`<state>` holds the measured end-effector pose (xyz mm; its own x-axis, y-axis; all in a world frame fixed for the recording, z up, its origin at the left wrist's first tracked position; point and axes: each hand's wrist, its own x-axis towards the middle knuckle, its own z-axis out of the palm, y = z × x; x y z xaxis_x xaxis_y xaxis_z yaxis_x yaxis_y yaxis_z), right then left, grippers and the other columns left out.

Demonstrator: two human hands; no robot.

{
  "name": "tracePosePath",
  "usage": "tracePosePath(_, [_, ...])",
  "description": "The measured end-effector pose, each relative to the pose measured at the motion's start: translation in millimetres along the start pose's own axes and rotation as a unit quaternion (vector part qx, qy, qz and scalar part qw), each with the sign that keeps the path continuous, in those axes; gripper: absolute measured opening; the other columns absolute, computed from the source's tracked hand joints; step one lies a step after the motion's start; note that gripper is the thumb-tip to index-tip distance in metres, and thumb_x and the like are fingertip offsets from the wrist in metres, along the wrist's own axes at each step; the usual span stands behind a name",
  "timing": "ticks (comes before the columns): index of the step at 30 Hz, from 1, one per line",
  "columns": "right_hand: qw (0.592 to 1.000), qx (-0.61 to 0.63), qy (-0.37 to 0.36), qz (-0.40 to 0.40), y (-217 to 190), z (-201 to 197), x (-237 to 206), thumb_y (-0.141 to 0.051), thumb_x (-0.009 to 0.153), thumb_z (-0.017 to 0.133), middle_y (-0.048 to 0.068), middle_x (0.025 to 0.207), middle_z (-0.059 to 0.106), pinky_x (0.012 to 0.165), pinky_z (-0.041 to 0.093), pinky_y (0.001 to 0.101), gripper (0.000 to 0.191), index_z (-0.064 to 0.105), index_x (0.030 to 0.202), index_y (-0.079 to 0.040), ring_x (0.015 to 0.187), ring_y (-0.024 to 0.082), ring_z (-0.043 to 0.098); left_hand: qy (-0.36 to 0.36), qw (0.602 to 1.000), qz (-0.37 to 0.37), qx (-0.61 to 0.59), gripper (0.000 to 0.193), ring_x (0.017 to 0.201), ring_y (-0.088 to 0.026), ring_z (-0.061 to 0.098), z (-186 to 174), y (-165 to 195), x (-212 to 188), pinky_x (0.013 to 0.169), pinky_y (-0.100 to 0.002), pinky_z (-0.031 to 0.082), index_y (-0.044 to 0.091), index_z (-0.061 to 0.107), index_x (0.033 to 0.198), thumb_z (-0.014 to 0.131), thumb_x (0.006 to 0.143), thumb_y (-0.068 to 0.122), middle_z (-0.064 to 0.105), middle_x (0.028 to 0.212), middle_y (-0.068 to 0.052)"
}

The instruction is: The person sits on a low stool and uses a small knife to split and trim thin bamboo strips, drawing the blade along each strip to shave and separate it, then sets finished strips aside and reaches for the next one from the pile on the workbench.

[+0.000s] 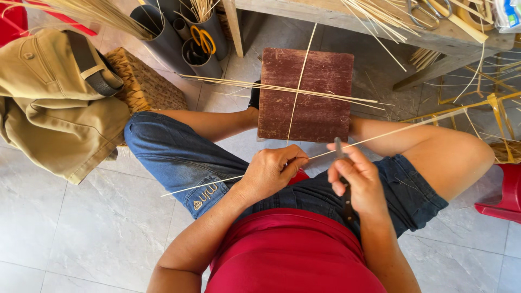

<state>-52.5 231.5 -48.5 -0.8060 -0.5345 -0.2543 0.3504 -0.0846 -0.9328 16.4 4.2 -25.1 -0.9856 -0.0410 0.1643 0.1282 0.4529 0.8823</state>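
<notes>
I sit with a long thin bamboo strip lying across my lap. My left hand pinches the strip near its middle, over my thighs. My right hand grips a dark-handled knife with its blade against the strip, just right of my left hand. The strip runs from my left knee up to the right. A dark red wooden block stands between my lower legs, with several thin strips lying across it and one upright strip leaning over it.
Grey tubes holding strips and orange-handled scissors stand at the back. A khaki bag and woven basket lie at left. A wooden bench with strips and scissors is at top right, a red stool at right.
</notes>
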Motion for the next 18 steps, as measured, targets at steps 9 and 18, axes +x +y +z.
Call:
tracePosePath(9, [0.984,0.115,0.100,-0.094,9,-97,-1,-0.009,0.108,0.056,0.006,0.081,0.058,0.051,0.037,0.0245,0.032,0.060,0.140,-0.005,0.057,0.010,0.046,-0.011,0.999,-0.039,-0.001,0.010,0.058,-0.024,0.069,-31,-13,-14,0.055,-0.036,0.052,0.008,0.071,0.095,0.069,0.096,0.017,0.068,0.070,-0.010])
tracePosePath(18, [0.975,0.108,0.139,-0.133,-14,-136,-25,-0.009,0.120,0.051,0.005,0.087,0.059,0.058,0.041,0.0237,0.027,0.054,0.146,-0.005,0.063,0.011,0.049,0.048,0.996,-0.070,-0.030,0.010,0.056,-0.018,0.067,-51,-20,-20,0.052,-0.032,0.051,0.007,0.069,0.097,0.068,0.097,0.016,0.068,0.073,-0.009])
